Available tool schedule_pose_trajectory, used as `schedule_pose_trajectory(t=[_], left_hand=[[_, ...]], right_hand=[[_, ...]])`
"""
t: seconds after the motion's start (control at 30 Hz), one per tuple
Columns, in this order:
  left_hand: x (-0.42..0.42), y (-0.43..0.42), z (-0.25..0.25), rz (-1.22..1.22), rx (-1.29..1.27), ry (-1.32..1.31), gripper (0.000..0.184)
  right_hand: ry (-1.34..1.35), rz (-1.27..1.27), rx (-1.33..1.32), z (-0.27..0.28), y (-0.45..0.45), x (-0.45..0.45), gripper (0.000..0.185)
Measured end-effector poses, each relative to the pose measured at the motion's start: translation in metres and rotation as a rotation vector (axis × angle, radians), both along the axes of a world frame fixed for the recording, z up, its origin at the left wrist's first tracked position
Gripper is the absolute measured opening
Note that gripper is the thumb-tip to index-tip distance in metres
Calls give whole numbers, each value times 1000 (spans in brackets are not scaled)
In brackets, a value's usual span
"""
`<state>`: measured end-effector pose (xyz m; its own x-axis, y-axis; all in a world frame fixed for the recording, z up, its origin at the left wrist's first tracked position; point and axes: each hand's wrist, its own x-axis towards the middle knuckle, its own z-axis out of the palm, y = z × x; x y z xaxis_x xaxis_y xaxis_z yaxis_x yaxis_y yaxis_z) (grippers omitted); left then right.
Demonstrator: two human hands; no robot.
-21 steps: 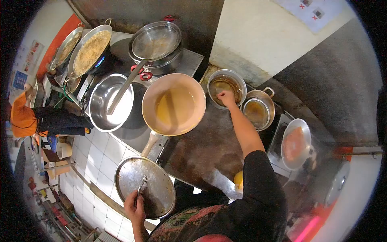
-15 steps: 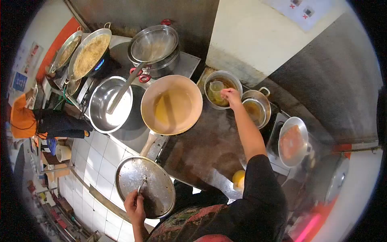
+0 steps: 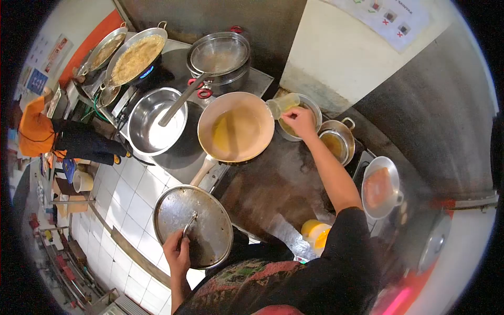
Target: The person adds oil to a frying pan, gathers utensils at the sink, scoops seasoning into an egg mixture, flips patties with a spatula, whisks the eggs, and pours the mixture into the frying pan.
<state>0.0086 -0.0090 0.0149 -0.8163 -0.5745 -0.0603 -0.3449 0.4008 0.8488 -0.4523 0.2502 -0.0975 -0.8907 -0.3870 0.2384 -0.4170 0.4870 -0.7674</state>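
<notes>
My left hand (image 3: 177,252) grips the handle of a round metal lid (image 3: 173,212), held over the floor near my body. Closed on a clear cup (image 3: 282,105) with yellowish liquid in it is my right hand (image 3: 301,122). The cup is tilted, between the rim of the steel pot (image 3: 316,107) and the right rim of the beige frying pan (image 3: 208,113). Yellow oil (image 3: 228,131) lies in the bottom of the pan, whose handle points toward the lid.
Left of the pan stands a steel bowl (image 3: 142,113) with a long handle across it. Strainer (image 3: 218,52), woks (image 3: 137,60) and a small pot (image 3: 347,137) stand around. A white bowl (image 3: 378,186) and yellow container (image 3: 315,231) are at right. A person in orange (image 3: 37,128) stands far left.
My right hand has lifted the clear cup out of the steel pot and moved it left to the pan's rim. My left hand keeps hold of the lid. The view has shifted a little.
</notes>
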Motion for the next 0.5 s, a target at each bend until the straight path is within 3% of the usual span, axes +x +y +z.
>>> schedule_pose_trajectory(t=[0.13, 0.5], left_hand=[[8, 0, 5, 8, -12, 12, 19], [26, -11, -13, 109, 58, 85, 21]], right_hand=[[137, 245, 61, -5, -23, 13, 8], [443, 461, 239, 38, -29, 36, 8]])
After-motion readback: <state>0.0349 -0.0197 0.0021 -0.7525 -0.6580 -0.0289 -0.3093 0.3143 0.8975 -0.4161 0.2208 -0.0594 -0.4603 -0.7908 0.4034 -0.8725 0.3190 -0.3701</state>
